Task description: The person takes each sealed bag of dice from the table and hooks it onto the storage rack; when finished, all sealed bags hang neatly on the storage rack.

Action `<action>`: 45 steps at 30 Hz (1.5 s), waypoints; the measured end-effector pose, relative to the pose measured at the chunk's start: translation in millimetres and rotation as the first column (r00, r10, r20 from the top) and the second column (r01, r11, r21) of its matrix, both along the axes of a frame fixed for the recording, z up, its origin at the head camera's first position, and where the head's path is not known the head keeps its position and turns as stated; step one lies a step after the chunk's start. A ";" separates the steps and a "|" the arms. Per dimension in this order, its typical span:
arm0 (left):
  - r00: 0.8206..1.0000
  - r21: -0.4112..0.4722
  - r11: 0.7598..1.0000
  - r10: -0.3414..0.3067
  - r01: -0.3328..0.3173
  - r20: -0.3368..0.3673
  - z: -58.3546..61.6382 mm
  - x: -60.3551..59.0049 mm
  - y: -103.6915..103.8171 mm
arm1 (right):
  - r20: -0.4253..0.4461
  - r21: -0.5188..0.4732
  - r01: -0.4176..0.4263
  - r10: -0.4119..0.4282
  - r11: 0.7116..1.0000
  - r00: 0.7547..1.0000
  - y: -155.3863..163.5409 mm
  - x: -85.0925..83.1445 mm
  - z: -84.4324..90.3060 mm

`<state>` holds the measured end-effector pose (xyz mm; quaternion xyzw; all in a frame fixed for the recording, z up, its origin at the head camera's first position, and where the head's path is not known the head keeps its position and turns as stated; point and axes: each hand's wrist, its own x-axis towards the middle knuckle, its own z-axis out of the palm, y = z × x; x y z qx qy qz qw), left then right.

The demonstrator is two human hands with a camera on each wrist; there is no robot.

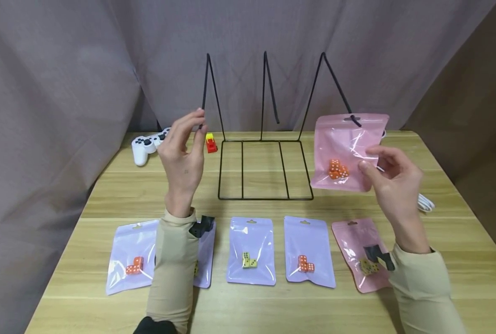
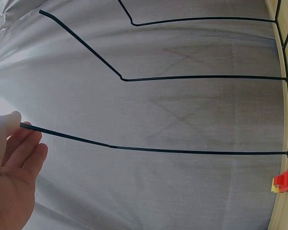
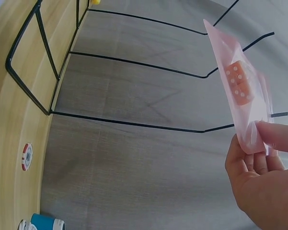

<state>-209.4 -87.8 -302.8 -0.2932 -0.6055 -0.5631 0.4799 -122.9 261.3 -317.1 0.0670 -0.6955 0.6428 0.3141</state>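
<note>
A black wire rack (image 1: 266, 199) with three upswept hooks stands at the table's back. My left hand (image 1: 182, 155) pinches the tip of its left hook (image 2: 196, 152) between thumb and fingers. At the other side my right hand (image 1: 398, 195) grips the right edge of a pink zip bag (image 1: 350, 139) holding orange dice (image 1: 337, 170). The right hook runs through the bag's hang hole, and its tip (image 3: 279, 114) sticks out past the bag in the right wrist view. The middle hook (image 2: 201, 77) bears nothing.
Along the front lie several lilac bags (image 1: 251, 234) with dice and one pink bag (image 1: 352, 234) with yellow dice, partly behind my sleeves. A white game controller (image 1: 140, 150), a red-and-yellow toy (image 1: 211, 144), a white cable (image 1: 425, 202) and a poker chip (image 3: 27, 156) surround the rack.
</note>
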 end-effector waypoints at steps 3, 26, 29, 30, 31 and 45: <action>1.000 0.000 1.000 0.000 0.000 -0.003 0.0 -0.5 0.2 | 0.027 0.045 0.047 -0.048 0.998 0.998 -1.3 -3.1 1.5; 0.999 -0.010 1.000 0.022 -0.022 -0.032 1.9 1.2 4.2 | 0.101 0.100 0.128 -0.138 0.987 0.985 -6.5 -23.1 9.1; 0.999 -0.009 1.000 0.015 -0.016 -0.033 3.1 2.8 4.3 | 0.122 0.124 0.143 -0.158 0.982 0.980 -6.7 -24.6 10.4; 0.999 -0.010 1.000 0.013 -0.014 -0.033 3.5 3.3 4.4 | 0.129 0.133 0.148 -0.165 0.980 0.978 -6.6 -25.1 10.6; 0.999 -0.011 1.000 0.011 -0.011 -0.031 3.7 3.8 4.4 | 0.135 0.150 0.153 -0.174 0.977 0.976 -6.6 -25.8 10.8; 1.000 -0.007 1.000 -0.007 0.006 -0.013 3.5 5.5 4.6 | 0.125 0.088 0.128 -0.138 0.988 0.982 -4.9 -39.8 11.8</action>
